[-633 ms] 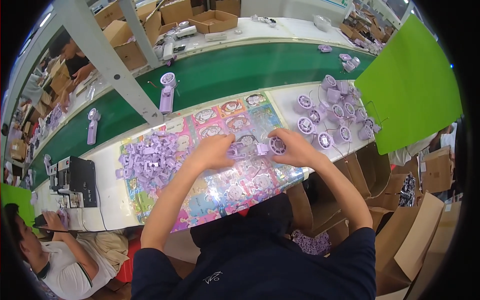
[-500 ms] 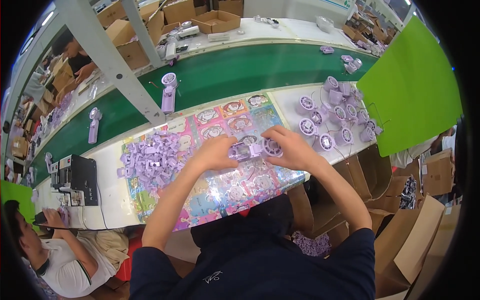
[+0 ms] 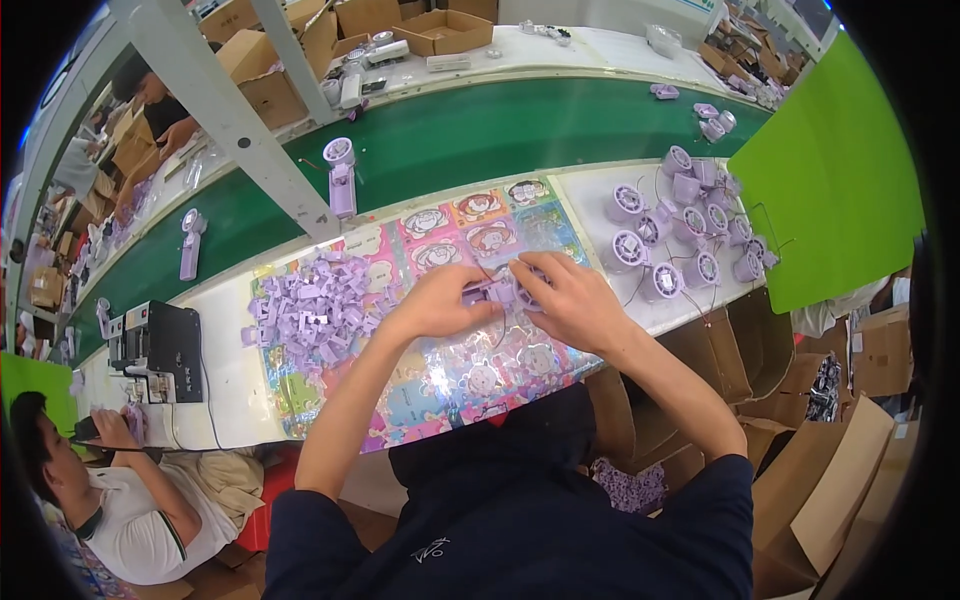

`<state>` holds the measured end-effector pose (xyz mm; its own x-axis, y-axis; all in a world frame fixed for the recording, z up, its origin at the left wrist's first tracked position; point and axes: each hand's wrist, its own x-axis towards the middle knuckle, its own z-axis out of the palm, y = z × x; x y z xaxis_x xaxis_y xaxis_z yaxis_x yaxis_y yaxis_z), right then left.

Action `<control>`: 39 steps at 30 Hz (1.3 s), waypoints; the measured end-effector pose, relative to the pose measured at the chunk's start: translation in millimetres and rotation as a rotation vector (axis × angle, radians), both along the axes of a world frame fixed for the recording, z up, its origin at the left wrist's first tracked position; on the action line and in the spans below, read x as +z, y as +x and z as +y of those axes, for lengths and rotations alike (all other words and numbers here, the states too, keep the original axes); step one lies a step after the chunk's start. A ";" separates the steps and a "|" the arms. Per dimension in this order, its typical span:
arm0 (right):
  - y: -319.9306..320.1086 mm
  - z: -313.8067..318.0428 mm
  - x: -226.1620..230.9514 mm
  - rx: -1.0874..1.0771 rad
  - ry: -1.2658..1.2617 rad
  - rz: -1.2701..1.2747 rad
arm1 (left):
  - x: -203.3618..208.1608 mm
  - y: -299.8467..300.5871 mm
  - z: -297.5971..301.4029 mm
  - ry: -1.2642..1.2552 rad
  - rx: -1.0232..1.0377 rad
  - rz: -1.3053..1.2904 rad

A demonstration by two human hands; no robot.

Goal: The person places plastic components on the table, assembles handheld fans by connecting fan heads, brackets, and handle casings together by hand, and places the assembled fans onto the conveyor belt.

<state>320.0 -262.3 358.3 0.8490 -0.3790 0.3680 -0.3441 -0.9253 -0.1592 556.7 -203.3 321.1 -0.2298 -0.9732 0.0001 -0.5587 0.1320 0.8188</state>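
Note:
Between my hands is a lilac plastic handheld fan body (image 3: 503, 293), held over a colourful printed mat (image 3: 425, 385). My left hand (image 3: 442, 301) grips its handle end with thumb and fingers. My right hand (image 3: 570, 300) wraps around the round head end and covers most of it. A thin wire shows by the fingers. Left of my left hand lies a heap of small lilac plastic parts (image 3: 310, 308). To the right of my right hand stands a group of round lilac fan heads (image 3: 665, 281) with thin wires.
A green conveyor belt (image 3: 440, 130) runs behind, carrying several lilac fan pieces (image 3: 342, 185). A metal post (image 3: 235, 125) rises at left. A black machine (image 3: 160, 350) stands near a seated co-worker (image 3: 130, 510). A bright green panel (image 3: 840, 180) and cardboard boxes (image 3: 835, 480) are at right.
My right hand has closed further over the fan's round head, and the fan body has turned slightly and come nearer my left hand. The whole view has shifted a little.

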 end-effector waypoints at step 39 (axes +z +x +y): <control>-24.7 -38.0 -106.5 -0.314 0.271 -0.282 | -92.5 127.9 -261.3 -0.089 1.232 -0.159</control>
